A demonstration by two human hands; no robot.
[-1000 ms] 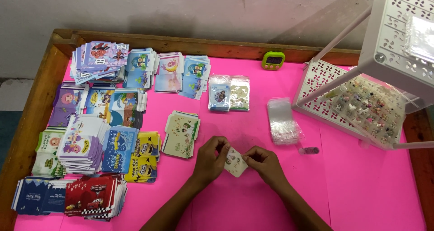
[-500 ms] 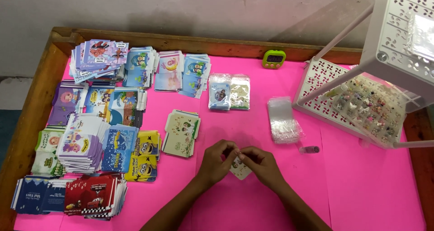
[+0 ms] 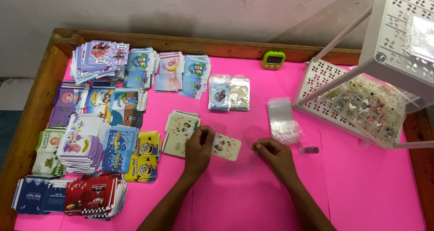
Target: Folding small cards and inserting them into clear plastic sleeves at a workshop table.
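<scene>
Left hand (image 3: 198, 148) reaches in from below, forearm angled up, fingers curled and pinched on the left edge of a cream card (image 3: 226, 147), holding it flat just over the pink surface (image 3: 361, 190). The card sits between both hands, right beside the cream card stack (image 3: 180, 128). Right hand (image 3: 272, 153) rests knuckles-up on the surface, fingers loosely curled together, holding nothing that shows, apart from the card. Just beyond it lies a stack of clear sleeves (image 3: 282, 120), with a small tube (image 3: 309, 150) to its right.
</scene>
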